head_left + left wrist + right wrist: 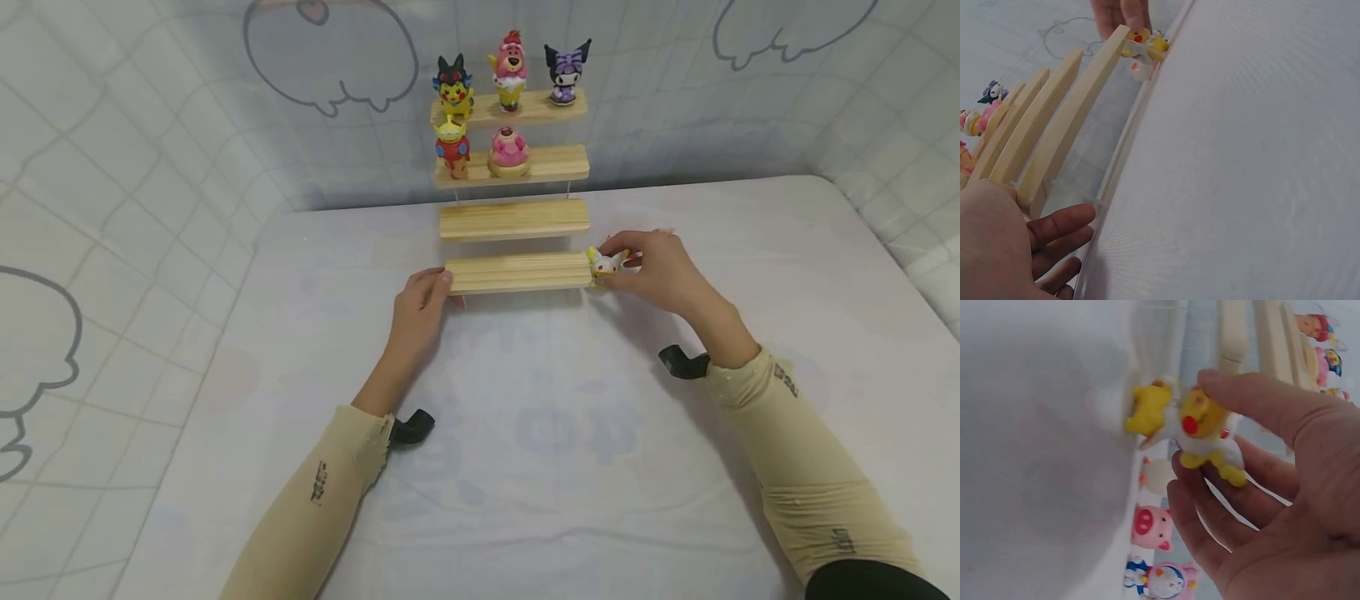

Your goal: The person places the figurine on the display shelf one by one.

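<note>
A tiered wooden display stand has several pale boards, one above another. At the left end of its lowest board is my left hand, thumb against the board's corner. In the left wrist view, that hand's fingers extend loosely beside the board's end. My right hand holds a small white and yellow figurine between thumb and fingers, close by the right end of the lowest board. The figurine has a yellow face with red cheeks. Next to it, in the right wrist view, is a yellow figure part.
The top board carries a yellow figurine, a pink bear and a purple figurine. Below stand a red-clad figurine and a pink one. A pink pig and a blue-and-pink figurine stand beyond my right hand.
</note>
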Demonstrator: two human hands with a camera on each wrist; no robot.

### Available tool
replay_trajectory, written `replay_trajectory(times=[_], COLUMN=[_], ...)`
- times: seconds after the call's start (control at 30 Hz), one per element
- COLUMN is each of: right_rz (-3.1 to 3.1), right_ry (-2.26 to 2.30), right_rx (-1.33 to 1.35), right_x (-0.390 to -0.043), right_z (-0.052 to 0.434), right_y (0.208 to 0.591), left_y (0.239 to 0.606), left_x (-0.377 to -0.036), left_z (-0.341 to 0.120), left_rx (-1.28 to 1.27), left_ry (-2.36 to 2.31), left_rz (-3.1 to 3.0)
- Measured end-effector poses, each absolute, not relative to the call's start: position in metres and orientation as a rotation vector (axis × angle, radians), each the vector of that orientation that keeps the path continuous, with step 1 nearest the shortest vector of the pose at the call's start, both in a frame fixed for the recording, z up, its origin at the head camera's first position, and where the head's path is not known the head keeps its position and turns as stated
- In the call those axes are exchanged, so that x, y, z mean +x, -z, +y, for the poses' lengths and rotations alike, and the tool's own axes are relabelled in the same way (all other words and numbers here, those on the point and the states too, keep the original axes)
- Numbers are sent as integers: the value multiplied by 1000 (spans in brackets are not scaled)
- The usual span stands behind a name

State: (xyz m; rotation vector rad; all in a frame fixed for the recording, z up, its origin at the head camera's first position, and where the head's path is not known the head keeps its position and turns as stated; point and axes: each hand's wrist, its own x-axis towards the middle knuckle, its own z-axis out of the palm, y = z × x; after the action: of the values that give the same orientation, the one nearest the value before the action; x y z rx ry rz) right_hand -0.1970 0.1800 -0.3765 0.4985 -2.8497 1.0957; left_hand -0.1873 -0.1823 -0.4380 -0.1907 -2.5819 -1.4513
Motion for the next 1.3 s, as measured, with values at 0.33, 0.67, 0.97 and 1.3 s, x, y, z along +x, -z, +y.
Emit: replay_trajectory(times=[0.33,0.67,0.97,1.3], right_rz=[-2860,-2818,-2783,-2718], right_ry=[-1059,-969,-985,-913], right_rx=[496,441,366,381], right_x=[-198,-191,-187,-207], right_z=[178,188,194,185], right_y=[380,364,335,279], left_y=[437,436,438,438], left_x=[-186,-186,-184,-187], left_z=[-182,-182,-182,-182], left_rx=[-192,-199,-205,-208], left_ry=[1445,1437,1468,1437], left_rz=[-2583,-2587,-2578,-2576])
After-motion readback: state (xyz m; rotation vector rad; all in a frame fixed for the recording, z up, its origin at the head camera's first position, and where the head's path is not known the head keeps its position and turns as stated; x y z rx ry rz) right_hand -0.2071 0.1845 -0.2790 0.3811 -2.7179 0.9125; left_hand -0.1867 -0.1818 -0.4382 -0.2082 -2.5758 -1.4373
